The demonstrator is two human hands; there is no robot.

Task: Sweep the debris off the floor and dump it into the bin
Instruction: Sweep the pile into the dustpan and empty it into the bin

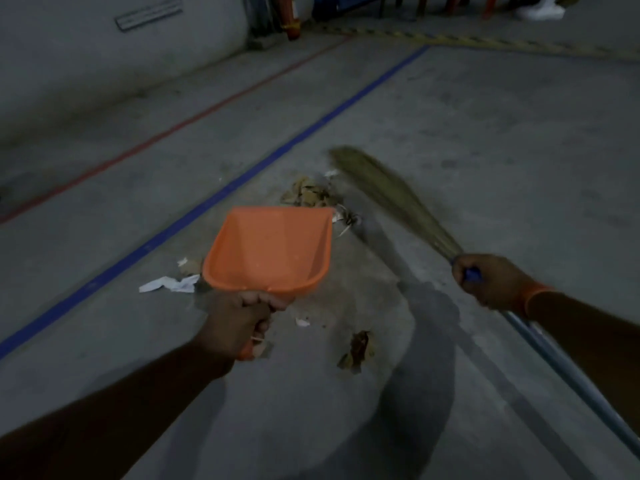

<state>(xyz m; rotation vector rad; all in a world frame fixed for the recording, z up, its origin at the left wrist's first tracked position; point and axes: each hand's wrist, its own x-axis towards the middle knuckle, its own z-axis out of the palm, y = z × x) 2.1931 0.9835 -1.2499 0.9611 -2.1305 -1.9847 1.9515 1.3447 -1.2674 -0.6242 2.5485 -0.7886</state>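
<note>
The broom head was smeared with motion blur, so you couldn't pick out single bristles or tell if the tip was touching the floor. Its pole ran off the right edge of the shot. The dustpan handle was mostly buried in the left hand, just a bit of orange poking out below the fingers. The pan also covered part of the leaf pile and some paper scraps behind it. Both forearms were cut off by the frame. Stuff lined up along the back wall was chopped by the top edge and too dark to identify. No bin visible anywhere.
</note>
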